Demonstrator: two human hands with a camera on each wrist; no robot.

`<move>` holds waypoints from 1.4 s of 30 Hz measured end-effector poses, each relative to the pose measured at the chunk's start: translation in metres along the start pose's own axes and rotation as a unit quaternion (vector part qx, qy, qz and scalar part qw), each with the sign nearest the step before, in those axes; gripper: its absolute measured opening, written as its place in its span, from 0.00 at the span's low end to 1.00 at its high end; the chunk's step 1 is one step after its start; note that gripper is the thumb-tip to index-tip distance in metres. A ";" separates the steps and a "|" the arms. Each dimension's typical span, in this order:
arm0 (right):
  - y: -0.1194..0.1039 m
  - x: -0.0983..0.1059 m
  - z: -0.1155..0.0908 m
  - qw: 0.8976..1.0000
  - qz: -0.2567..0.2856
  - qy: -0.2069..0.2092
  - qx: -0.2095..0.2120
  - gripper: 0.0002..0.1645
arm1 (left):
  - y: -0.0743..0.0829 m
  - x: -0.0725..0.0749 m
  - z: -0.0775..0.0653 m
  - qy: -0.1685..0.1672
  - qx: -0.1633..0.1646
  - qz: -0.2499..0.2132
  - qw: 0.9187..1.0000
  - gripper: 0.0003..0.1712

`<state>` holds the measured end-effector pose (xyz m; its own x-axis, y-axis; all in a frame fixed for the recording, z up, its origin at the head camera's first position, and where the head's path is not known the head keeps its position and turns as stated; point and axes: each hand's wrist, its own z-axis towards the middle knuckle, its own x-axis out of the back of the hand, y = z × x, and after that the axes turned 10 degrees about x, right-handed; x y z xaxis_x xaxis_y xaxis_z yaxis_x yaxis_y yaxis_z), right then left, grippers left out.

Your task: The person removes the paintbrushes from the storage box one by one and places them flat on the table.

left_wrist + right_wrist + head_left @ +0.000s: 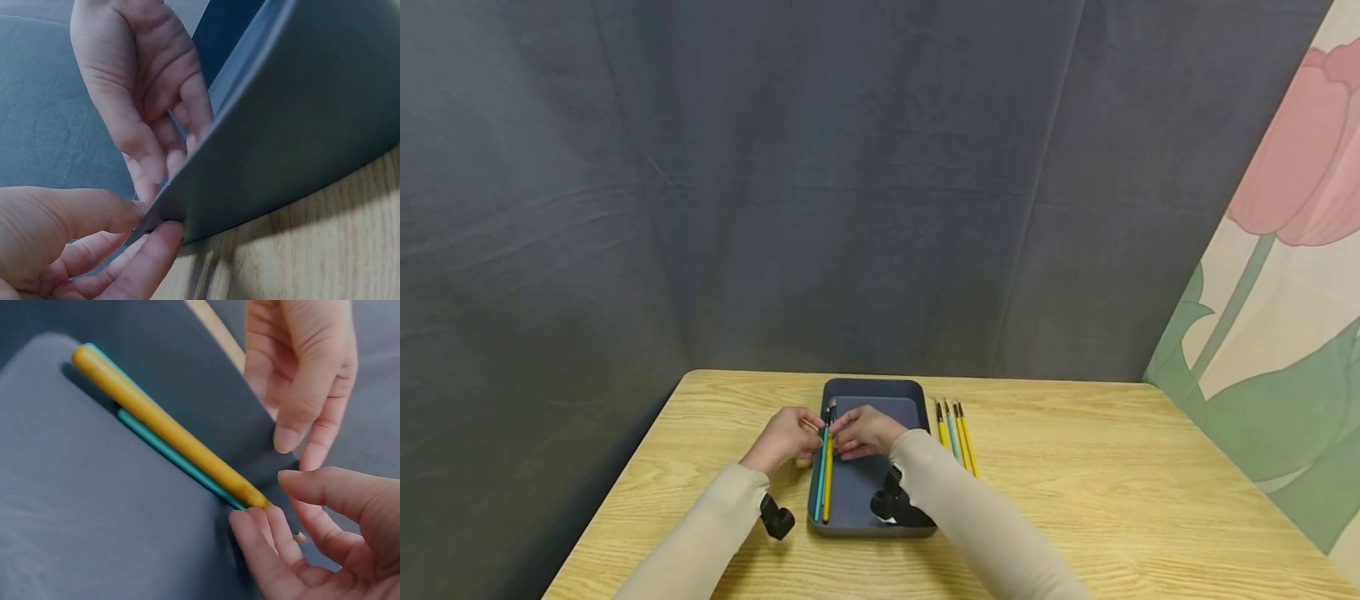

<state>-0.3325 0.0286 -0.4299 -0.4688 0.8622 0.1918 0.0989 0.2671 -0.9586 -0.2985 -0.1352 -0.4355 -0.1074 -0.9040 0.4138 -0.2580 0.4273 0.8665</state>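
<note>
A dark grey tray holds a yellow paintbrush and teal paintbrushes lying lengthwise along its left wall. At the left rim is my left hand, its thumb on the rim and a finger against the outer wall, pinching it. Reaching inside the tray, my right hand has its fingertips at the bristle end of the yellow paintbrush. Its thumb stands apart from the fingers. In the right wrist view, those fingers partly hide the paintbrushes' far ends.
Several more paintbrushes, yellow and teal, lie on the wooden table just right of the tray. A dark grey curtain hangs behind the table. On the right is a wall covering with a tulip pattern.
</note>
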 end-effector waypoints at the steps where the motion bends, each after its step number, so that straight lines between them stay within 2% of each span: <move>1: 0.001 -0.001 0.001 1.000 -0.001 0.001 -0.002 0.17 | 0.000 0.000 0.000 0.000 -0.001 0.001 1.000 0.15; 26: 0.006 -0.019 0.010 0.997 -0.043 0.064 0.003 0.14 | 0.002 -0.001 -0.001 0.002 0.005 0.006 1.000 0.16; 42: 0.006 -0.023 0.011 0.997 -0.037 0.067 0.009 0.14 | 0.002 -0.001 -0.002 0.000 0.003 0.001 1.000 0.16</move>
<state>-0.3305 0.0052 -0.4424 -0.3519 0.8910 0.2869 0.0524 0.3248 -0.9443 -0.2967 -0.1337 -0.4337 -0.1085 -0.9034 0.4149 -0.2634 0.4286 0.8643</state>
